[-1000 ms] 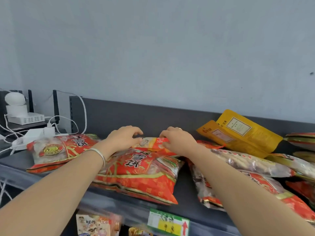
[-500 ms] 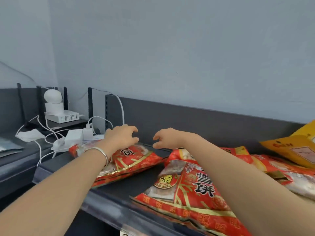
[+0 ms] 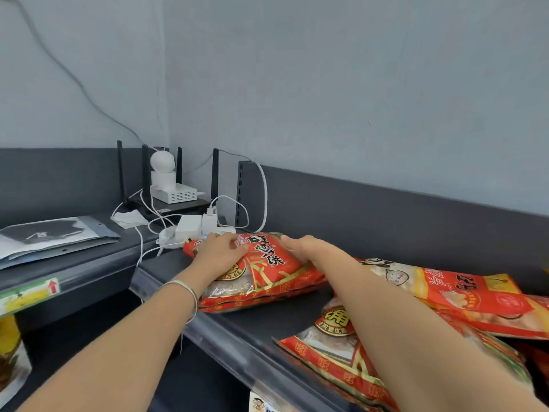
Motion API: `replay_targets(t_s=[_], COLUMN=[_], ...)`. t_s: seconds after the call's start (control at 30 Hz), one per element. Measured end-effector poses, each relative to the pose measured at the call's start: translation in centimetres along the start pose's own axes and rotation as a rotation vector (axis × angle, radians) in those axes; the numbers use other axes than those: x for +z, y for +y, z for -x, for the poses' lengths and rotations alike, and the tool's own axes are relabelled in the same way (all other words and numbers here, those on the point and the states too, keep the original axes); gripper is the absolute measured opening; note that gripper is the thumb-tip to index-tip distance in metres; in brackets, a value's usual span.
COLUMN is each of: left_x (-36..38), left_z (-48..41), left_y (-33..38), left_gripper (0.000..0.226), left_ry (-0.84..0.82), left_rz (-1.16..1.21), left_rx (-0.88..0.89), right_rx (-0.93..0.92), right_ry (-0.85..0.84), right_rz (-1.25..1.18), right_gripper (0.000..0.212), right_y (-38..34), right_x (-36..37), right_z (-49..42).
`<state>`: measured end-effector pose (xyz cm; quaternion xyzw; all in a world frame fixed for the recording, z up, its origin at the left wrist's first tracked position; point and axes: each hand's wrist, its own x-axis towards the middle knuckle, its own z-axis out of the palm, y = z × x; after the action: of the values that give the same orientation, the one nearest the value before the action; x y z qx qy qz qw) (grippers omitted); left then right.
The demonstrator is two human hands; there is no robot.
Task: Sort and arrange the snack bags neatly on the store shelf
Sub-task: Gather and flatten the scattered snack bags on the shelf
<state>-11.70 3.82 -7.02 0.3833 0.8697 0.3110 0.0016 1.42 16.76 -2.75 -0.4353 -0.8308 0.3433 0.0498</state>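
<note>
Fingers point(image 3: 218, 239) of the left hand point(image 3: 221, 252), which hung clear of the packets half a second earlier, now bend down onto the far left corner of a red bag point(image 3: 267, 263). Whether they pinch the film or only press it cannot be told. The right hand point(image 3: 307, 248), also in the air half a second ago, now lies on the bag's far right edge, its fingers fairly straight, close together and blurred at the tips. The view has swung left since then, bringing the room's corner into sight.

The bag is a glossy, crinkled plastic pillow, red with gold bands, black characters and a clear window. It lies flat at the left end of the dark grey shelf point(image 3: 267, 319), on a second bag point(image 3: 237, 306) of the same print whose sealed edge shows beneath. To the right, apart from the stack, a front bag point(image 3: 326, 349) reaches the shelf's lip. A rear bag point(image 3: 445, 286), red and yellow, lies partly over it.

Both bare forearms reach forward, palms down. A thin silver bangle point(image 3: 187, 288) circles the left wrist. Just beside the stack's far end are white adapters point(image 3: 190, 224) and looping white cables point(image 3: 264, 188). Behind them stands a black router point(image 3: 178, 205) with upright antennas, and a round white camera point(image 3: 162, 162) sits above it. A grey folder point(image 3: 53, 236) lies on the lower unit at left, which bears a green and yellow label point(image 3: 29, 292).
</note>
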Motion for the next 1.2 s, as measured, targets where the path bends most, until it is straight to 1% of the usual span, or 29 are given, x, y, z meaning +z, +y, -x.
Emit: replay_targets(t_s=[0.07, 0.1, 0.13, 0.2, 0.27, 0.37, 0.43, 0.47, 0.53, 0.63, 0.7, 0.77, 0.83, 0.9, 0.97, 1.0, 1.07, 1.13, 1.2], left_x=[-0.3, -0.5, -0.7, -1.1, -1.3, -1.1, -0.7, -0.5, -0.3, -0.3, 0.3, 1.7, 3.7, 5.2, 5.8, 5.9, 6.3, 6.3, 6.3], left_z=[0.6, 0.8, 1.1, 1.7, 1.9, 1.5, 0.5, 0.0, -1.2, -3.4, -5.8, -8.0, -9.7, -11.0, -12.0, -12.4, -12.7, -12.6, -12.8], left_y=[1.0, 1.6, 2.4, 4.1, 5.7, 7.6, 8.5, 8.9, 9.9, 11.3, 11.3, 10.5, 9.1, 7.8, 7.3, 7.3, 7.7, 7.9, 8.0], left_gripper=[0.045, 0.044, 0.042, 0.042, 0.046, 0.059, 0.067, 0.069, 0.070, 0.072, 0.079, 0.088, 0.095, 0.101, 0.103, 0.103, 0.102, 0.098, 0.094], left_ry=[0.058, 0.085, 0.115, 0.202, 0.307, 0.479, 0.547, 0.560, 0.553, 0.541, 0.458, 0.264, 0.093, 0.031, 0.030, 0.021, 0.020, 0.104, 0.190], left_rz=[0.118, 0.152, 0.178, 0.270, 0.390, 0.447, 0.516, 0.534, 0.543, 0.543, 0.539, 0.567, 0.528, 0.484, 0.534, 0.580, 0.624, 0.570, 0.554], left_rx=[0.066, 0.101, 0.131, 0.177, 0.212, 0.261, 0.279, 0.293, 0.346, 0.396, 0.318, 0.160, 0.049, 0.005, 0.001, 0.003, 0.020, 0.042, 0.066], right_rx=[0.048, 0.061, 0.057, 0.008, -0.070, -0.168, -0.208, -0.230, -0.289, -0.369, -0.361, -0.280, -0.207, -0.179, -0.162, -0.133, -0.047, 0.023, 0.041], right_ry=[-0.040, -0.085, -0.134, -0.169, -0.164, -0.182, -0.171, -0.138, -0.028, 0.168, 0.248, 0.319, 0.363, 0.389, 0.430, 0.434, 0.395, 0.326, 0.295], right_rz=[-0.243, -0.392, -0.535, -0.735, -0.838, -0.906, -0.970, -1.004, -1.096, -1.207, -1.226, -1.129, -1.012, -0.976, -0.945, -0.916, -0.870, -0.904, -0.945], right_gripper=[0.067, 0.063, 0.059, 0.051, 0.046, 0.041, 0.041, 0.043, 0.046, 0.044, 0.046, 0.053, 0.061, 0.064, 0.066, 0.071, 0.090, 0.104, 0.119], right_y=[0.2, 0.4, 0.9, 2.0, 3.0, 3.9, 4.7, 5.0, 5.3, 5.1, 4.9, 4.9, 5.0, 5.0, 4.8, 4.6, 4.5, 4.8, 4.9], right_x=[-0.7, -1.2, -1.7, -2.7, -4.1, -5.7, -6.2, -6.3, -6.5, -6.7, -6.9, -7.0, -7.0, -6.9, -6.9, -6.9, -6.4, -5.6, -4.8], right_z=[0.3, 0.5, 0.7, 0.3, -0.2, -0.3, -0.8, -1.1, -1.9, -3.2, -4.6, -5.7, -6.2, -6.5, -7.0, -7.0, -7.4, -7.9, -7.7])
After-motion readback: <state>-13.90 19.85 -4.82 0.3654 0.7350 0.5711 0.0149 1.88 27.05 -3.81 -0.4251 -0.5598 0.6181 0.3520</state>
